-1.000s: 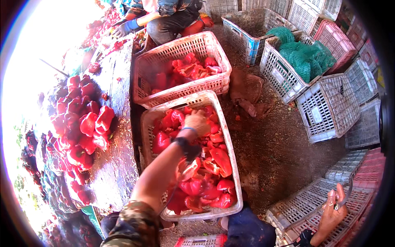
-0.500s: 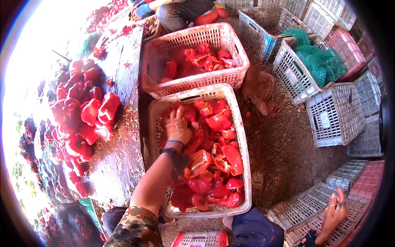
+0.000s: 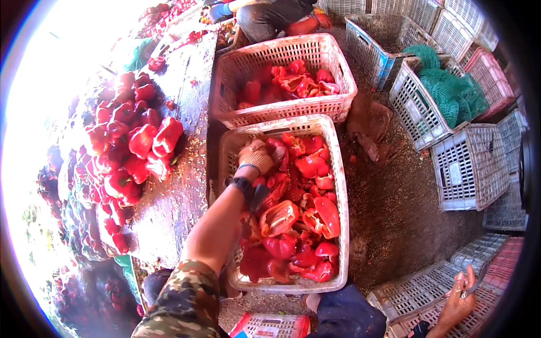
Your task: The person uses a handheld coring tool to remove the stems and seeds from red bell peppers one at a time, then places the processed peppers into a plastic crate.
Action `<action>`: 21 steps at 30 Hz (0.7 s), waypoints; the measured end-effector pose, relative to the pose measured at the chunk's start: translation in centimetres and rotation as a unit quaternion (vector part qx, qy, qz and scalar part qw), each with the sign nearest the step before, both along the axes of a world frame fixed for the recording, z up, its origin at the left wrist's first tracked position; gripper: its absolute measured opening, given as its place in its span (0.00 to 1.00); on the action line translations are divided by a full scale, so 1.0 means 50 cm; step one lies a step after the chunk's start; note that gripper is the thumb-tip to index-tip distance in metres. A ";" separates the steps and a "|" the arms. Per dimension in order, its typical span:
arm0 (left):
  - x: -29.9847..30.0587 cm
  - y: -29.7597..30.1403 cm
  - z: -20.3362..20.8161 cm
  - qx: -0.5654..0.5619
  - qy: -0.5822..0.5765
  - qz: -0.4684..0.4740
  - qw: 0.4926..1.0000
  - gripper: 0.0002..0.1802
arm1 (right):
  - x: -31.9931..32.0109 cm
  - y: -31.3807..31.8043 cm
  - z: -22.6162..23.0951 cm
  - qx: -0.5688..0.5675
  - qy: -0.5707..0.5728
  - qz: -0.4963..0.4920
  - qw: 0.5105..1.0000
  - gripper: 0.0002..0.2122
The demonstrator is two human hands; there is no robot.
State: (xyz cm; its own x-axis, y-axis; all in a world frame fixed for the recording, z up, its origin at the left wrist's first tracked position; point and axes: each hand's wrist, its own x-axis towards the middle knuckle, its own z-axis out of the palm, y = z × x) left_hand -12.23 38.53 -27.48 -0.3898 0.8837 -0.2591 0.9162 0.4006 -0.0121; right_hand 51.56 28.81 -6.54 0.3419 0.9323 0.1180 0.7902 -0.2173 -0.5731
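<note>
head view: the left hand (image 3: 256, 156) reaches down into the upper left corner of a pale plastic crate (image 3: 293, 289), its fingers bent among red pepper pieces (image 3: 282, 246). the fingertips are hidden, so i cannot tell whether it grasps a piece or is only touching them; one red piece (image 3: 276, 149) lies right beside it. a dark wristband (image 3: 243, 186) sits on that wrist, below a camouflage sleeve (image 3: 183, 301).

the pepper pieces cover most of the crate, some skin up, some turned open; one open half (image 3: 279, 218) shows its pale inside near the middle. the right hand (image 3: 457, 301) is well away at the lower right, its fingers closed around a thin grey blade (image 3: 472, 288), above some stacked crates (image 3: 408, 290).

just beyond the near crate stands a pinkish crate (image 3: 290, 109) with more red pieces (image 3: 293, 84) in it. left of both is a worn tabletop (image 3: 191, 84) carrying a heap of whole red peppers (image 3: 127, 141), with pale crumbs scattered around. at the top, a co-worker's dark trouser leg (image 3: 267, 21) shows behind the pinkish crate. to the right, green netting (image 3: 453, 96) spills over a white crate (image 3: 415, 107) on the dirty floor (image 3: 406, 214).
</note>
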 end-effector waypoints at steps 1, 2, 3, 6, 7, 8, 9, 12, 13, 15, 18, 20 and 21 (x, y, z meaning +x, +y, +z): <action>0.049 -0.013 0.078 0.024 0.016 0.008 1.000 0.38 | 0.017 -0.013 0.002 0.004 0.024 0.009 1.000 0.17; 0.083 -0.036 0.128 0.051 0.035 0.020 0.998 0.42 | 0.030 -0.027 -0.002 0.007 0.025 -0.002 1.000 0.16; 0.094 -0.078 0.115 0.070 0.022 0.054 0.996 0.48 | 0.040 -0.032 -0.013 0.011 0.030 -0.005 0.999 0.16; 0.081 -0.191 -0.027 0.166 0.124 0.016 0.978 0.51 | 0.074 -0.022 -0.036 -0.002 0.048 0.018 0.999 0.17; 0.097 -0.181 -0.004 0.172 0.057 0.029 0.983 0.44 | 0.045 -0.018 -0.019 0.002 0.026 0.015 1.000 0.17; 0.100 -0.181 -0.016 0.182 0.045 0.036 0.982 0.43 | 0.030 -0.020 -0.006 0.002 0.001 0.015 1.000 0.17; 0.096 -0.181 -0.028 0.191 0.034 0.043 0.980 0.42 | 0.038 -0.022 -0.001 -0.018 0.034 0.019 0.999 0.16; 0.083 -0.177 -0.062 0.240 0.056 0.025 0.969 0.39 | -0.007 -0.021 0.007 -0.023 0.028 0.013 0.999 0.16; 0.088 -0.154 -0.068 0.252 0.031 0.017 0.967 0.38 | -0.010 -0.033 0.012 -0.004 -0.027 0.005 1.000 0.16; 0.081 -0.163 -0.078 0.285 0.068 -0.001 0.956 0.37 | -0.002 -0.038 -0.006 0.001 -0.014 0.017 1.000 0.15; 0.067 -0.161 -0.087 0.312 0.044 -0.018 0.949 0.36 | -0.027 -0.031 -0.006 0.012 0.016 0.006 1.000 0.14; 0.025 -0.182 -0.073 0.246 -0.020 -0.031 0.969 0.32 | -0.037 -0.019 0.005 0.020 0.081 0.031 0.996 0.14; -0.071 -0.240 -0.115 0.196 -0.018 -0.056 0.979 0.31 | -0.054 -0.004 0.022 0.008 0.095 0.041 0.995 0.14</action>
